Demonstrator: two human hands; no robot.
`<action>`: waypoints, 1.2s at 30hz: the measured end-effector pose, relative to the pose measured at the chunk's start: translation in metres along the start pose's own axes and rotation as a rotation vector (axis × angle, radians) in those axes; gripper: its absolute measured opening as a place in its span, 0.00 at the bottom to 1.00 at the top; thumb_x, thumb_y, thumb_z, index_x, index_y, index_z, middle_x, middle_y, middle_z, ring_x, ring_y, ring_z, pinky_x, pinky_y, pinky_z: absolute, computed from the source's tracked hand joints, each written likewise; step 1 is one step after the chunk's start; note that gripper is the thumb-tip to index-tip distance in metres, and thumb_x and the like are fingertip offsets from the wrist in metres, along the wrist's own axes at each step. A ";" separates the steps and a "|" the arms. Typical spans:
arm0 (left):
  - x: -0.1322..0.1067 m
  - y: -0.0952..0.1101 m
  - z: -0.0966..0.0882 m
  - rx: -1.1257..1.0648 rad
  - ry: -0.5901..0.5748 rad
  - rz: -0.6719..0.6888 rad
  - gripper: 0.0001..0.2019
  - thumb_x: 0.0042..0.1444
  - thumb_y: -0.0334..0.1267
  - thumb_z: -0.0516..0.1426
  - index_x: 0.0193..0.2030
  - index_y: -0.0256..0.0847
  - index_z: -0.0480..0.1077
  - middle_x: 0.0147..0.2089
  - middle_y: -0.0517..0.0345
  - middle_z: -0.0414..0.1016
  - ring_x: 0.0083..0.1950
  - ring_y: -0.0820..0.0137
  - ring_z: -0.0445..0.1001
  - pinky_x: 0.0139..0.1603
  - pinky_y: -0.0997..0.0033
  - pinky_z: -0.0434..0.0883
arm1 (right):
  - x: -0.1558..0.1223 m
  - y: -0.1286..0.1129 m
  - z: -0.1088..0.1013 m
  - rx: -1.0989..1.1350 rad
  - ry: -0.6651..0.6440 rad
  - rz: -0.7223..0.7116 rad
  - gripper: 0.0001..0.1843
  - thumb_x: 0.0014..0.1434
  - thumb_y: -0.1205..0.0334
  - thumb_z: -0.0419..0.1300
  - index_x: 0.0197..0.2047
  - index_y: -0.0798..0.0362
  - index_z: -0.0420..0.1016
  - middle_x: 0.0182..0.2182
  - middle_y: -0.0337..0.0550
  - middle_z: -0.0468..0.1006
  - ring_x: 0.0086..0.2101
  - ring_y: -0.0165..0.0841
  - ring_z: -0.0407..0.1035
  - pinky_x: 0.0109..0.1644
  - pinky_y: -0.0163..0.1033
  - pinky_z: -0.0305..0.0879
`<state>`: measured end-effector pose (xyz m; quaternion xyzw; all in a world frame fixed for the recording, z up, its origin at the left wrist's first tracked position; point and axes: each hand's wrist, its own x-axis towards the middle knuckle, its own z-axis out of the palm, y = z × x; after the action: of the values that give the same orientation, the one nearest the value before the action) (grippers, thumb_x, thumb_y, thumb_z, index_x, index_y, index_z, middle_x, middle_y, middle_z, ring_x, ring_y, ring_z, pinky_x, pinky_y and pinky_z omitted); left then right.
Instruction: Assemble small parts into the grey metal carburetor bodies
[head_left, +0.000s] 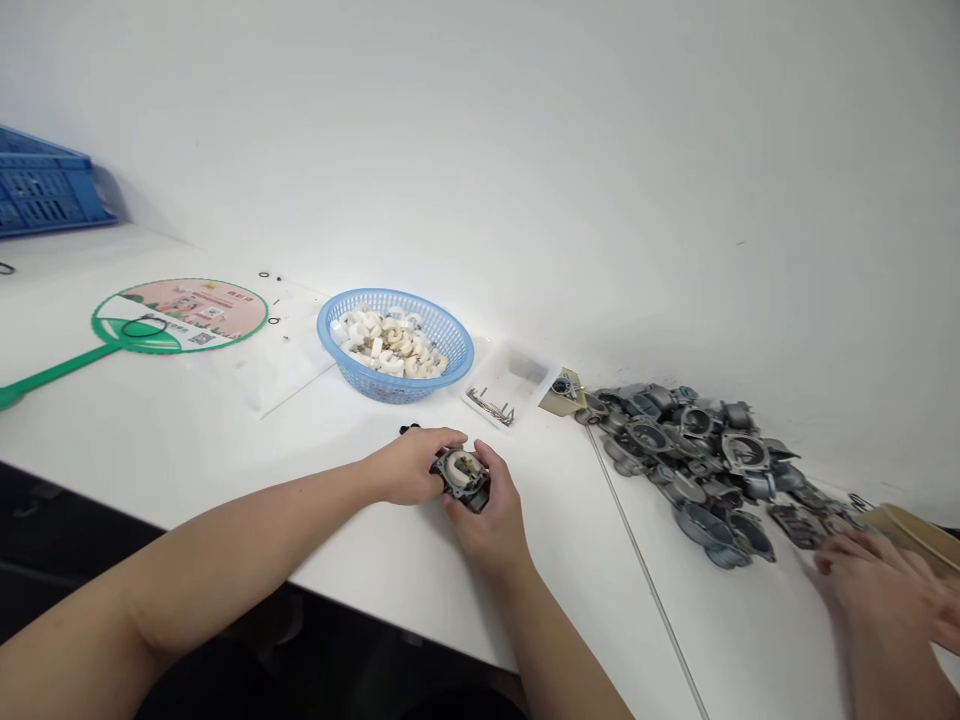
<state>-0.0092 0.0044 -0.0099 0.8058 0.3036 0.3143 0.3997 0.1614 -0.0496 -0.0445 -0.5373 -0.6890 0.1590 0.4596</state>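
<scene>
Between my two hands is a small grey metal carburetor-like housing (478, 494) with a white C-shaped plastic float (459, 468) seated in its open top. My left hand (409, 466) is closed on its left side, thumb along the upper edge. From the right and below, my right hand (496, 520) wraps round it with thumb and fingers. The housing is held just above the table's front part. A small black piece (409, 428) shows by the back of my left hand; whether it joins the housing cannot be seen.
Ahead stands a blue basket (345, 375) of white floats, beside a clear tray (517, 370) of metal pins and a small box (564, 400). Grey metal housings (694, 450) are heaped at right, near another person's hand (877, 580). A fan (202, 300) and blue crate (52, 190) are left.
</scene>
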 end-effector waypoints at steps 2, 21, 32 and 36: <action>0.000 0.002 -0.001 0.016 -0.002 0.034 0.26 0.40 0.25 0.53 0.49 0.42 0.68 0.45 0.55 0.75 0.47 0.61 0.72 0.47 0.65 0.69 | 0.000 0.000 0.000 0.006 -0.035 -0.038 0.38 0.46 0.57 0.63 0.60 0.51 0.56 0.49 0.51 0.68 0.48 0.42 0.67 0.51 0.48 0.67; 0.002 -0.021 0.006 -0.100 -0.005 -0.047 0.36 0.39 0.27 0.55 0.60 0.37 0.59 0.58 0.46 0.67 0.57 0.59 0.67 0.56 0.58 0.67 | -0.010 -0.026 -0.012 -0.076 0.360 0.191 0.42 0.41 0.53 0.66 0.58 0.53 0.59 0.41 0.47 0.74 0.35 0.36 0.72 0.40 0.42 0.72; -0.012 -0.019 0.009 0.060 -0.076 -0.086 0.33 0.43 0.33 0.52 0.61 0.43 0.59 0.59 0.54 0.67 0.60 0.59 0.64 0.59 0.58 0.65 | -0.049 0.041 -0.212 -0.531 0.835 0.643 0.47 0.35 0.50 0.68 0.58 0.57 0.62 0.43 0.51 0.74 0.37 0.39 0.70 0.47 0.47 0.66; -0.013 -0.015 0.008 0.089 -0.090 -0.112 0.33 0.43 0.35 0.52 0.60 0.42 0.60 0.59 0.55 0.68 0.60 0.58 0.64 0.59 0.59 0.65 | -0.068 0.057 -0.262 -0.628 0.948 0.704 0.46 0.36 0.53 0.67 0.58 0.59 0.61 0.47 0.55 0.71 0.45 0.44 0.67 0.52 0.47 0.62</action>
<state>-0.0147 -0.0012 -0.0298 0.8179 0.3436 0.2409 0.3937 0.4061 -0.1605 0.0221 -0.8501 -0.2095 -0.1619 0.4553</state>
